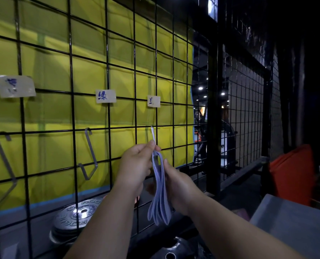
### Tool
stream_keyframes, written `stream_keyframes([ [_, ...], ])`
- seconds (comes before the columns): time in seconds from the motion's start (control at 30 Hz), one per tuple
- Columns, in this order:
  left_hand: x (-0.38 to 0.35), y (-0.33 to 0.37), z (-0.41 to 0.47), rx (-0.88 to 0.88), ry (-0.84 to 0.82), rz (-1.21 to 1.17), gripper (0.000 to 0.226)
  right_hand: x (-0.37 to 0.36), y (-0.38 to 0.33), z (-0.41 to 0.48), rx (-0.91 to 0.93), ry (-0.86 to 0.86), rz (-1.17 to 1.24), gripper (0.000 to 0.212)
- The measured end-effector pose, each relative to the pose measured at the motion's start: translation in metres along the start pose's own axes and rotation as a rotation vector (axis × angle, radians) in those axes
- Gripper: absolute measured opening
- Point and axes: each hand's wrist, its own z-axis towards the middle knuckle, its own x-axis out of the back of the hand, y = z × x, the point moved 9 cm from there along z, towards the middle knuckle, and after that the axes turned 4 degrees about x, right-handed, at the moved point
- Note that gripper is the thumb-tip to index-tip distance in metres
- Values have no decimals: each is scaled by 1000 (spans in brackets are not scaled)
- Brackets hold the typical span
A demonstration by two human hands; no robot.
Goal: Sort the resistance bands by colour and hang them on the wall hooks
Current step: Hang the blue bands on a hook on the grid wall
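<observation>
head view: a black wire grid [71, 71] stands in front of yellow-green padding [49, 71] with a blue lower border. three paper labels with blue writing are stuck on it: a left label [15, 86], a middle label [106, 96] and a right label [153, 101]. a metal hook hangs below each one: a left hook [3, 157], a middle hook [91, 154] and a right hook [152, 132] near the grid's right edge. the left hand [136, 161] pinches the top of the pale blue resistance bands [160, 199] between thumb and fingertips, right at the right hook; whether the loop sits on it cannot be told. the right hand [179, 184] grips the same bunch just lower, thumb laid along it, and the band ends dangle below both hands. behind the grid's bottom edge lie stacked weight plates [71, 217]. to the right the room is dim, with a dark mesh fence [245, 118], an orange cushion [291, 171] and the corner of a grey desk [295, 221].
</observation>
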Motion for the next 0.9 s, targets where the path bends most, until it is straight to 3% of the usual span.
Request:
stream_keyframes([
  [0.13, 2, 1, 2, -32, 34, 7, 30, 12, 1, 5, 57, 111, -101, 38],
  [0.57, 2, -7, 11, 8, 29, -219, 29, 28, -31, 13, 154, 121, -433, 27],
  [0.9, -1, -11, 5, 6, 75, -228, 29, 29, -19, 11, 129, 117, -460, 28],
])
